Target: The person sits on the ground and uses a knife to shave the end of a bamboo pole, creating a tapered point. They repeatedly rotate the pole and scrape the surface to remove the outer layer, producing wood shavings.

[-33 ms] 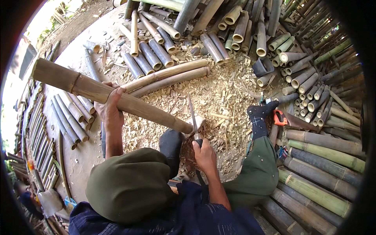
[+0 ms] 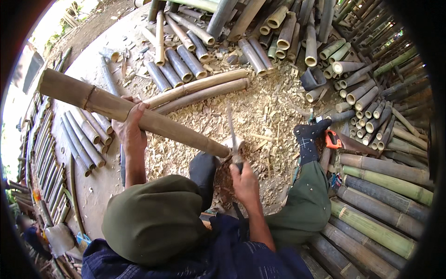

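My left hand (image 2: 131, 124) is wrapped round a thick brown bamboo tube (image 2: 181, 133), which slants from the upper left down toward the middle. The tube's lower end rests at a small pale wooden block (image 2: 240, 142) between my feet. In my right hand (image 2: 245, 182) is the dark handle of a knife (image 2: 231, 125). Its long narrow blade points away from me, beside the tube's lower end, and looks blurred. Whether the blade touches the tube I cannot tell. Pale wood chips (image 2: 269, 111) lie around the block.
Two long bamboo pieces (image 2: 204, 95) lie just beyond the tube. Several cut dark tubes (image 2: 176, 65) are farther off. An orange-handled saw (image 2: 333, 139) lies right of my foot, near stacked bamboo (image 2: 371, 202). A black container (image 2: 312, 79) stands at the far right.
My right hand and the knife have shifted slightly to the right, and the blade is now more blurred. My left hand and the bamboo tube look almost unmoved.
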Tool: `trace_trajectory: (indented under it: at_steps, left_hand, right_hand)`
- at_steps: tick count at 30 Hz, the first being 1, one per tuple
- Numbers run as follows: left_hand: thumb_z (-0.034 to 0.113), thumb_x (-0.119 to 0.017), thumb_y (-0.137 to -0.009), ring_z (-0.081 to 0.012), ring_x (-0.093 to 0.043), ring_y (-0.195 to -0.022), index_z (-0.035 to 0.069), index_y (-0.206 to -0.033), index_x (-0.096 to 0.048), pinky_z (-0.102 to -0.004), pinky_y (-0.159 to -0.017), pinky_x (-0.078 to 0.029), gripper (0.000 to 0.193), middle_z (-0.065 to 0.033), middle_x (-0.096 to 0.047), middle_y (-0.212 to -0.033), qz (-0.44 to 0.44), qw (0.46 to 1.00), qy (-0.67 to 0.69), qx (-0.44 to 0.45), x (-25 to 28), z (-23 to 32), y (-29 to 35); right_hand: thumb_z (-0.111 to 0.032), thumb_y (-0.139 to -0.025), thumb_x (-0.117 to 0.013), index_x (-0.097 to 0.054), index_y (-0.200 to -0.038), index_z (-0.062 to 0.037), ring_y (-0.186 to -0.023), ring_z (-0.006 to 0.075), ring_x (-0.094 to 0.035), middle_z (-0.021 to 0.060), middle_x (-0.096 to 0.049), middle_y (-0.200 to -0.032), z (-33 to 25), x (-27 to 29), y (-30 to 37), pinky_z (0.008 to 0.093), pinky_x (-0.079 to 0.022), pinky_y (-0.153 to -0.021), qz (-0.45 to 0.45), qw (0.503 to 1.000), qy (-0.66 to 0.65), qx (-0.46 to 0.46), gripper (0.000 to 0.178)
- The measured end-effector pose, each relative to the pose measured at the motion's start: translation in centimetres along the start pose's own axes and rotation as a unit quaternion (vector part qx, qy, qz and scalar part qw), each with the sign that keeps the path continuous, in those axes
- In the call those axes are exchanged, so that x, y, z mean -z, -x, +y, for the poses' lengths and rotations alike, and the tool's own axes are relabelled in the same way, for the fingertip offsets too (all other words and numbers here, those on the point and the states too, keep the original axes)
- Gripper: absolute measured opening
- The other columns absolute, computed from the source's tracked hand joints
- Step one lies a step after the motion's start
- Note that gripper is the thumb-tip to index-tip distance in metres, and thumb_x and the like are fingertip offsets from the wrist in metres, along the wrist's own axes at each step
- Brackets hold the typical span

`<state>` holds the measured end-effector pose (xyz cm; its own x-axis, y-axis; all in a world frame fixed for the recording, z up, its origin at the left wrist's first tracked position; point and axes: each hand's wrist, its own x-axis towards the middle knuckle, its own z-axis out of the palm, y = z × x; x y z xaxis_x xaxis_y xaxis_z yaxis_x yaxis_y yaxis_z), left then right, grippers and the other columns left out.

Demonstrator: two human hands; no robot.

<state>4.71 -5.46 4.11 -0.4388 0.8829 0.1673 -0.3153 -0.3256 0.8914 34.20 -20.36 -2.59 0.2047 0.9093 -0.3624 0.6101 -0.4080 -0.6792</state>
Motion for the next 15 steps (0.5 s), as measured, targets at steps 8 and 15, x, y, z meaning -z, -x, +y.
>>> trace_trajectory:
  at_steps: [8, 15]
  left_hand:
    - [0.000, -0.079, -0.080, -0.0208, -0.066, -0.091, -0.002, -0.117, -0.057, -0.0363, -0.089, -0.055, 0.043, -0.0102, -0.064, -0.102, -0.007, 0.999, -0.025, -0.023, -1.7, 0.0, -0.3]
    - [0.005, -0.077, -0.079, -0.0257, -0.064, -0.100, 0.004, -0.127, -0.050, -0.0459, -0.100, -0.054, 0.055, -0.0118, -0.060, -0.102, -0.164, 0.983, 0.069, 0.038, 1.9, 0.7, -0.3]
  right_hand:
    - [-0.043, -0.101, -0.059, -0.060, -0.111, 0.0046, -0.098, 0.0549, -0.065, 0.0346, -0.068, -0.104, 8.2, -5.4, -1.1, 0.0601, -0.049, -0.080, 0.030, 0.997, 0.065, -0.037, 0.049]
    - [-0.038, -0.101, -0.062, -0.057, -0.108, 0.0002, -0.079, 0.0488, -0.068, 0.0241, -0.068, -0.081, -2.6, 2.4, 1.2, 0.0532, -0.053, -0.069, 0.061, 0.989, -0.120, 0.060, 0.039]
